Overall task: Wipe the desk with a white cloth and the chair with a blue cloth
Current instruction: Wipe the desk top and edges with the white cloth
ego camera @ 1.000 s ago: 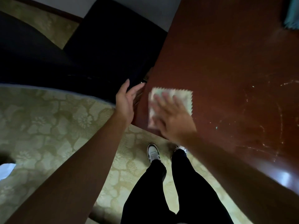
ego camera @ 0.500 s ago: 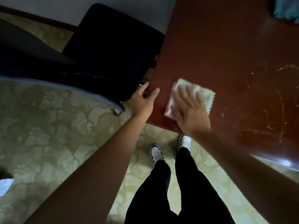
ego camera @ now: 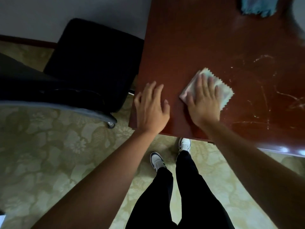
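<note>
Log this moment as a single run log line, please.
step: desk wipe | right hand: flat on white cloth | left hand: flat on desk | blue cloth: far desk corner, untouched

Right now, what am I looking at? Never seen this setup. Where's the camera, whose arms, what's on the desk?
There is no robot. One wide-angle camera sits on a person's head and looks down, so the arms, legs and shoes are their own. The reddish-brown desk carries pale smears on its right part. The right hand presses a white cloth flat on the desk with straight fingers. The left hand lies open at the desk's near left corner and holds nothing. A blue cloth lies at the far edge. The black chair stands left of the desk on patterned carpet.
</note>
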